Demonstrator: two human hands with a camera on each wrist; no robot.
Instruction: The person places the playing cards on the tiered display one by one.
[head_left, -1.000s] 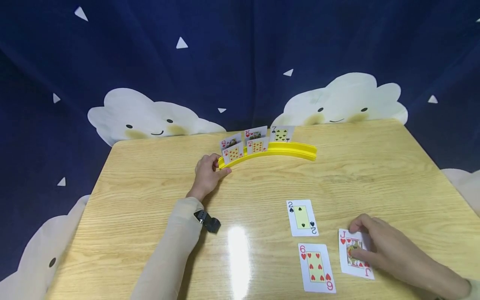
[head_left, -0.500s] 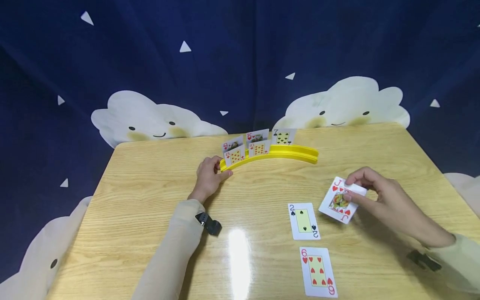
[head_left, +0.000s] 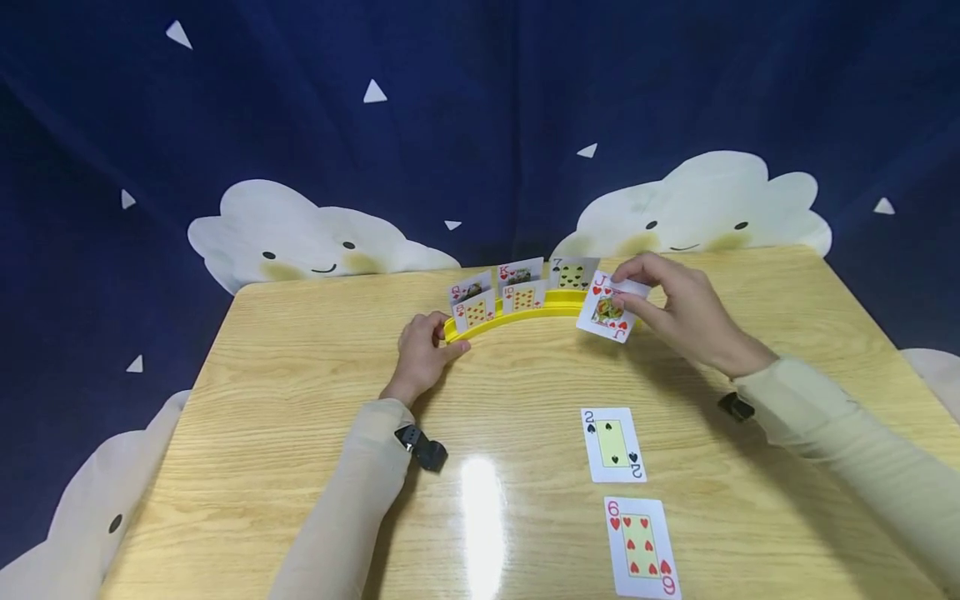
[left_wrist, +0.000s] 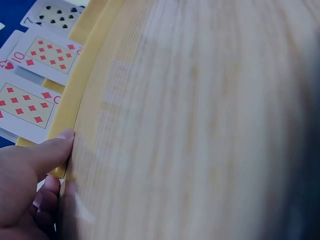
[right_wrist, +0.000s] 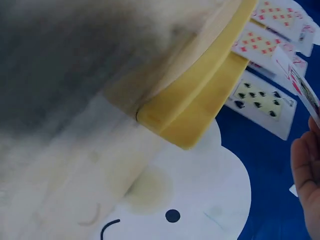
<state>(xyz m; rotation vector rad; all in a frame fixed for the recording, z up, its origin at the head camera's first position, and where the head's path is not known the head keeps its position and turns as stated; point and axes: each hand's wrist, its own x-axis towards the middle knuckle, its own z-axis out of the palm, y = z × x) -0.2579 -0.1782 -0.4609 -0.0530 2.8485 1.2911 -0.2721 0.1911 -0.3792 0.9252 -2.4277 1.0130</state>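
My right hand (head_left: 693,312) pinches the jack of hearts (head_left: 603,312) between thumb and fingers, face toward me and tilted. The card is in front of the right part of a curved yellow card holder (head_left: 564,307); in the right wrist view the jack (right_wrist: 300,85) shows nearly edge-on. My left hand (head_left: 422,358) grips the holder's left end, thumb in front. In the holder's back row stand a queen (head_left: 471,288), a king of hearts (head_left: 519,272) and a seven of spades (head_left: 570,273). A ten of diamonds (head_left: 524,297) and another diamond card (head_left: 475,312) stand in front.
The two of spades (head_left: 612,446) and the six of hearts (head_left: 642,550) lie face up on the wooden table (head_left: 300,350), nearer to me. A dark blue curtain (head_left: 480,125) with clouds hangs behind the table's far edge.
My right hand has lifted the jack of hearts off the table and carried it forward and left to the card holder. The left hand has kept its grip on the holder's end.
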